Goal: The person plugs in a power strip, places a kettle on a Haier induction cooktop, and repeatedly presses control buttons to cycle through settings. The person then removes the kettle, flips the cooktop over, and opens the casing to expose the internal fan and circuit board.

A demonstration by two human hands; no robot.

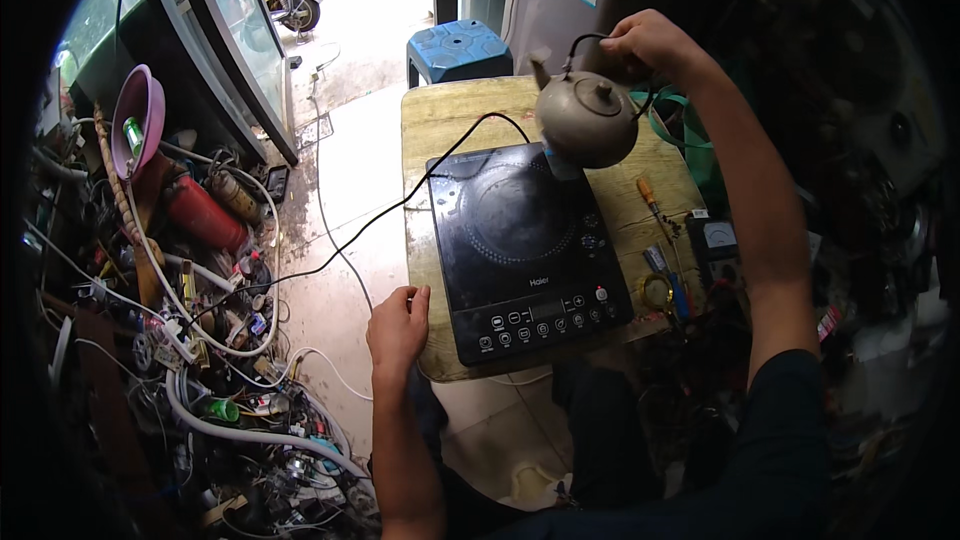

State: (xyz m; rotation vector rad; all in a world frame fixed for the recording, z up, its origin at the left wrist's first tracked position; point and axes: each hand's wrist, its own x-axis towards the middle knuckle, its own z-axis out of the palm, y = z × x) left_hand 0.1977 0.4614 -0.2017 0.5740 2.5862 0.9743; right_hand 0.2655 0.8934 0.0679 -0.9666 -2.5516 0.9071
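With the black induction cooktop as the clock's centre and twelve pointing away from the person, a brownish-grey lidded kettle is at one o'clock, by the cooktop's far right corner, its spout toward eleven. The right hand has its fingers wrapped around the kettle's arched handle. At eight, the left hand is at the edge of the wooden table, fingers loosely curled; whether they grip or touch that edge cannot be told. A black cord loops from the cooktop's far side toward eight. An orange-handled screwdriver lies at two, a dial meter at three, and a yellowish tape roll between three and four. A blue plastic stool stands between eleven and twelve.
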